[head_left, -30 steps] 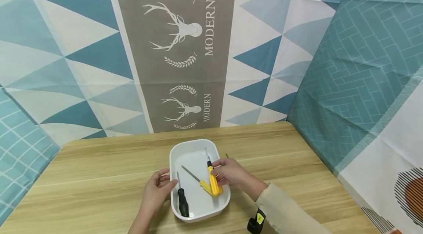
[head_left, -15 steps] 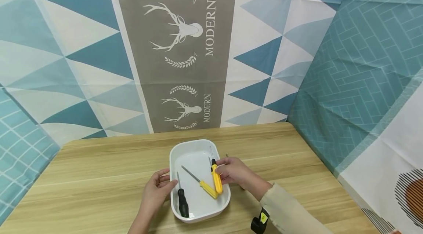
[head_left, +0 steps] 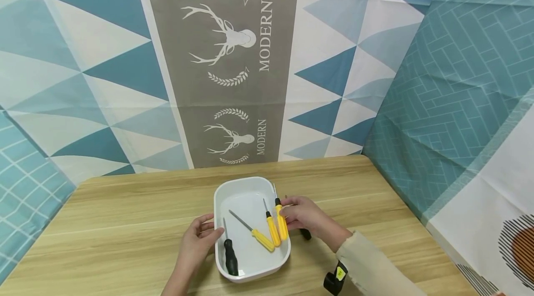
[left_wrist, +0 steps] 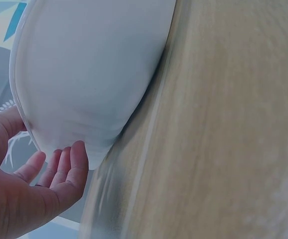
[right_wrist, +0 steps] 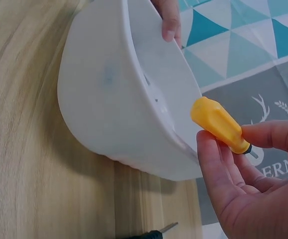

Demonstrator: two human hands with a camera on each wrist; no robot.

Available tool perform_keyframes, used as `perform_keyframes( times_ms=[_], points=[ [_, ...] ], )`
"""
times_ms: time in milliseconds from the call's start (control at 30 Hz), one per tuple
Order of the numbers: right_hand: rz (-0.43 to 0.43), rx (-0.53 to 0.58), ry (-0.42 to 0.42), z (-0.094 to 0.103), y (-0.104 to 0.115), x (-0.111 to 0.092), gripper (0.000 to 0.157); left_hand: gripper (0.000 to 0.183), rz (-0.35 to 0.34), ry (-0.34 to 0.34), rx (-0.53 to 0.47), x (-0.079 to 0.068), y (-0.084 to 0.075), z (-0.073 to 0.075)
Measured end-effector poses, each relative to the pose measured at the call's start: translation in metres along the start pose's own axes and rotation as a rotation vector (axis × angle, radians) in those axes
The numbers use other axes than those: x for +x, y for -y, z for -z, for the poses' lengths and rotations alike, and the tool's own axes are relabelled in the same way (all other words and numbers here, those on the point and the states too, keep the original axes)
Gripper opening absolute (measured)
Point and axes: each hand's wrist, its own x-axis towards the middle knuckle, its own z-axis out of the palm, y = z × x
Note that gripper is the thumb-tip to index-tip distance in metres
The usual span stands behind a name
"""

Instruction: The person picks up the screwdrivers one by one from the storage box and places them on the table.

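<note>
My left hand (head_left: 200, 238) grips the left side of a white plastic tub (head_left: 246, 275), thumb over the rim and fingers against the outer wall. Between the thumb and fingers of my right hand (head_left: 306, 216) is a screwdriver (right_wrist: 218, 122) with a yellow handle and black collar. It overlaps the tub's right rim in the head view, shaft pointing away. Inside the tub lie a black-handled screwdriver (head_left: 231, 259) at left, a yellow-handled screwdriver (head_left: 263, 240) set diagonally, and a yellow screwdriver with black collar (head_left: 273, 230) near the right wall.
On the wooden table (head_left: 125, 231), right of the tub, lies another black-handled screwdriver (right_wrist: 154, 234), mostly hidden by my right hand in the head view. A black device with a yellow label (head_left: 335, 279) sits at my right sleeve. Patterned cloth (head_left: 233, 78) hangs behind the table.
My right hand has moved right with the yellow screwdriver, from over the tub's inside to its right rim. The other yellow screwdriver with black collar now shows fully. My left hand stays put.
</note>
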Motion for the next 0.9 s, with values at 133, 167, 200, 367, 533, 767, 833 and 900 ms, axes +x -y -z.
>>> perform_keyframes(
  times_ms=[133,167,200,367,533,767,833,900],
  points=[
    [0.009,0.024,-0.007,0.006,-0.002,-0.001,0.049,0.053,0.005,0.000,0.003,0.000,0.001,0.000],
    [0.011,0.030,-0.007,0.008,-0.003,-0.001,0.049,0.053,0.007,0.001,0.003,0.000,0.001,0.000],
    [0.012,0.033,-0.006,0.009,-0.003,-0.001,0.050,0.053,0.009,0.002,0.003,0.000,0.001,0.001],
    [0.016,0.029,-0.017,0.015,-0.005,-0.001,0.050,0.053,0.008,0.004,-0.002,0.000,0.001,0.000],
    [0.006,0.020,-0.059,0.019,-0.008,-0.001,0.047,0.053,0.011,0.006,-0.016,0.000,0.001,0.000],
    [-0.028,0.004,-0.088,0.027,-0.013,-0.001,0.047,0.052,0.015,0.006,-0.020,0.000,0.000,-0.001],
    [-0.028,0.004,-0.089,0.030,-0.014,-0.001,0.048,0.052,0.016,0.004,-0.021,0.000,0.000,-0.001],
    [-0.024,0.005,-0.087,0.032,-0.015,-0.001,0.049,0.052,0.017,0.002,-0.025,-0.001,0.000,-0.001]
  ],
)
